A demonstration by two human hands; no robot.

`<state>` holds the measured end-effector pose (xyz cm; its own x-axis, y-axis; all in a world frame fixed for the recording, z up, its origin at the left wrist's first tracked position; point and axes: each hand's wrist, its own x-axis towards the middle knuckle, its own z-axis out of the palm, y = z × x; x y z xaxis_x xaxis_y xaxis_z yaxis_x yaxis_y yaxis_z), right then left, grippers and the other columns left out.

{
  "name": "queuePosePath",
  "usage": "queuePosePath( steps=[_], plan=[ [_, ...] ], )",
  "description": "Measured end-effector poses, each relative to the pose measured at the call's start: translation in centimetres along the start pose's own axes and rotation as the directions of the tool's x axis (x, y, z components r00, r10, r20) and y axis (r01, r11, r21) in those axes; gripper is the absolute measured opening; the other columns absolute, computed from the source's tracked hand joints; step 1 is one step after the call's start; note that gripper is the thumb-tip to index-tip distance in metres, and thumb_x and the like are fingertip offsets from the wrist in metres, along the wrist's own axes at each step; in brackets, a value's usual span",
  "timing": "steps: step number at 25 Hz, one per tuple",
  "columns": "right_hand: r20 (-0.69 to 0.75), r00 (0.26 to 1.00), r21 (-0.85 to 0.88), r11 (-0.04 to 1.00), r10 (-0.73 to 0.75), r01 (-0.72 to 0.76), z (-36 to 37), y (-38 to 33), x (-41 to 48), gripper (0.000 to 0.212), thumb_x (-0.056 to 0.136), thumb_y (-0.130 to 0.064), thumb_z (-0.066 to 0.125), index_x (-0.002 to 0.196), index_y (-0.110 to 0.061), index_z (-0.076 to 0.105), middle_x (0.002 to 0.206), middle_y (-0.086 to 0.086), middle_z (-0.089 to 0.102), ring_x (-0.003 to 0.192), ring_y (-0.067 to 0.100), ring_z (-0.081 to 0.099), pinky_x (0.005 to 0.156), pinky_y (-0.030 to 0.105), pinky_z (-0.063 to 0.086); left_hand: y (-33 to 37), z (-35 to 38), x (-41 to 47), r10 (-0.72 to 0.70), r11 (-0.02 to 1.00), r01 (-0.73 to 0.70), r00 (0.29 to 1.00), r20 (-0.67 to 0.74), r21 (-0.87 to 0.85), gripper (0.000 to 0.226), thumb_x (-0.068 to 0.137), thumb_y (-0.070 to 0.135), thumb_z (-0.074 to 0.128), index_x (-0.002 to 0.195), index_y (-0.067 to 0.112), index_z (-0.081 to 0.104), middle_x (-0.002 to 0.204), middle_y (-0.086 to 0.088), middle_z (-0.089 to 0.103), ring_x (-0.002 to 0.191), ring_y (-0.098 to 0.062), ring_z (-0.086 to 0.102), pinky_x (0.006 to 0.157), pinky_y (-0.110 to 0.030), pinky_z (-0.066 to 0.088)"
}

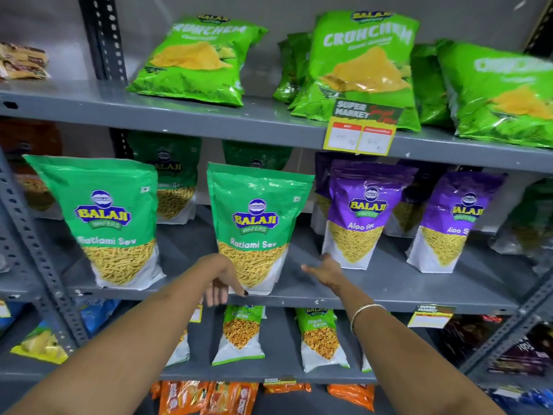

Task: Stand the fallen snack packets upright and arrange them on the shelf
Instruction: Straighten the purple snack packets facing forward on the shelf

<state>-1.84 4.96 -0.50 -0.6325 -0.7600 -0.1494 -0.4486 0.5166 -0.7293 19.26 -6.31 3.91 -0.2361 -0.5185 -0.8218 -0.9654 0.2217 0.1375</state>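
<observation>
Standing upright at the left of the middle shelf is a green Ratlami Sev packet, with a second row of green packets dim behind it, farther in. Right of it, near the shelf's front edge, a second Ratlami Sev packet also stands upright, leaning slightly. The left hand hangs at that packet's lower left corner, wrist bent, fingers drooping loosely down over the shelf lip; one dark-nailed fingertip points at the packet's base and seems to touch it, though the blur makes that uncertain, and the hand grips nothing. Just right of the packet, the right hand is spread open, palm turned toward the packet, fingers reaching over bare shelf and holding nothing; a thin bangle circles its wrist. Farther right on the same shelf, two purple Aloo Sev packets stand upright side by side, with more purple packs behind them. On the shelf above, green Crunchem bags lean back in a loose row, and a yellow price tag hangs from that shelf's edge. Below, small Chana Garam packets stand in a row, and orange packets lie on the lowest shelf.
</observation>
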Motion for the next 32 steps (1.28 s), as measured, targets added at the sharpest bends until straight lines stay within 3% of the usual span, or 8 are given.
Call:
queuePosePath(
  steps=[4, 7, 11, 15, 18, 21, 28, 32],
  plan=[
    [-0.045, 0.994, -0.023, 0.995, 0.096, -0.097, -7.4, 6.4, 3.1, 0.074, 0.081, -0.036, 0.065, 0.138, 0.0, 0.034, 0.144, 0.017, 0.042, 0.131, 0.031, 0.043, 0.104, 0.034, 0.037, 8.3, 1.6, 0.0, 0.074, 0.997, -0.072, 0.987, 0.143, -0.017, 0.039, 0.093, 0.04, 0.043, 0.091, 0.005, 0.06, 0.122, -0.016, 0.06, 0.126, -0.028, 0.054, 0.108, -0.044, 0.04],
    [-0.051, 0.989, 0.143, 0.981, 0.136, -0.128, -11.8, 10.1, 6.2, 0.088, 0.075, -0.026, 0.073, 0.139, 0.006, 0.021, 0.143, 0.019, 0.039, 0.131, 0.034, 0.04, 0.104, 0.039, 0.038, 15.6, 2.9, 3.0, 0.293, 0.921, -0.327, 0.94, -0.177, -0.214, 0.038, 0.085, 0.034, 0.06, 0.109, 0.004, 0.056, 0.117, -0.011, 0.056, 0.103, -0.022, 0.06, 0.106, -0.043, 0.043],
    [0.106, 0.992, 0.364, 0.931, -0.068, 0.025, -13.9, 11.7, 10.7, 0.093, 0.069, -0.014, 0.079, 0.14, -0.001, 0.022, 0.144, 0.011, 0.036, 0.131, 0.025, 0.04, 0.109, 0.038, 0.036, 22.2, 3.5, 5.4, 0.274, 0.631, -0.607, 0.757, -0.593, -0.483, 0.086, 0.078, 0.018, 0.071, 0.146, 0.002, 0.022, 0.154, -0.012, 0.029, 0.138, -0.022, 0.034, 0.11, -0.03, 0.033],
    [0.244, 0.932, 0.522, 0.846, -0.268, 0.106, -13.2, 11.9, 12.4, 0.052, 0.057, -0.008, 0.084, 0.104, -0.01, 0.061, 0.106, 0.007, 0.07, 0.088, 0.009, 0.069, 0.081, 0.026, 0.058, 24.7, 4.2, 5.8, 0.202, 0.439, -0.673, 0.719, -0.665, -0.595, 0.037, 0.078, 0.0, 0.068, 0.11, 0.009, 0.052, 0.128, -0.017, 0.058, 0.096, -0.013, 0.052, 0.056, -0.003, 0.044],
    [0.234, 0.921, 0.556, 0.82, -0.312, 0.136, -13.7, 11.3, 10.5, 0.052, 0.069, 0.015, 0.07, 0.111, -0.003, 0.047, 0.1, 0.002, 0.061, 0.081, 0.001, 0.061, 0.063, 0.005, 0.052, 24.8, 5.2, 5.6, 0.142, 0.447, -0.686, 0.688, -0.711, -0.574, 0.032, 0.075, -0.004, 0.07, 0.079, 0.019, 0.048, 0.104, -0.009, 0.058, 0.082, -0.016, 0.057, 0.048, -0.001, 0.043],
    [0.197, 0.926, 0.526, 0.832, -0.323, 0.178, -14.0, 11.9, 9.1, 0.064, 0.066, 0.017, 0.071, 0.119, -0.003, 0.041, 0.104, 0.003, 0.055, 0.085, 0.004, 0.056, 0.059, 0.0, 0.048, 24.2, 6.3, 5.0, 0.095, 0.526, -0.652, 0.683, -0.724, -0.546, 0.039, 0.07, 0.003, 0.076, 0.103, 0.005, 0.055, 0.114, -0.013, 0.064, 0.102, -0.026, 0.063, 0.074, -0.021, 0.052],
    [0.177, 0.946, 0.345, 0.918, -0.271, 0.198, -14.0, 13.0, 5.2, 0.08, 0.067, -0.008, 0.079, 0.133, -0.006, 0.034, 0.135, 0.009, 0.049, 0.123, 0.019, 0.045, 0.101, 0.029, 0.037, 22.4, 8.7, 2.3, 0.088, 0.76, -0.511, 0.693, -0.715, -0.402, 0.065, 0.06, 0.04, 0.081, 0.113, 0.01, 0.059, 0.12, -0.008, 0.068, 0.11, -0.026, 0.063, 0.087, -0.031, 0.048],
    [0.203, 0.952, 0.304, 0.939, -0.231, 0.163, -14.2, 13.2, 4.5, 0.079, 0.067, -0.011, 0.08, 0.132, -0.006, 0.035, 0.136, 0.01, 0.05, 0.124, 0.02, 0.046, 0.104, 0.033, 0.038, 22.2, 9.5, 1.1, 0.087, 0.817, -0.471, 0.671, -0.736, -0.333, 0.069, 0.063, 0.046, 0.077, 0.118, 0.01, 0.059, 0.125, -0.009, 0.065, 0.117, -0.028, 0.058, 0.091, -0.032, 0.045]
  ],
)
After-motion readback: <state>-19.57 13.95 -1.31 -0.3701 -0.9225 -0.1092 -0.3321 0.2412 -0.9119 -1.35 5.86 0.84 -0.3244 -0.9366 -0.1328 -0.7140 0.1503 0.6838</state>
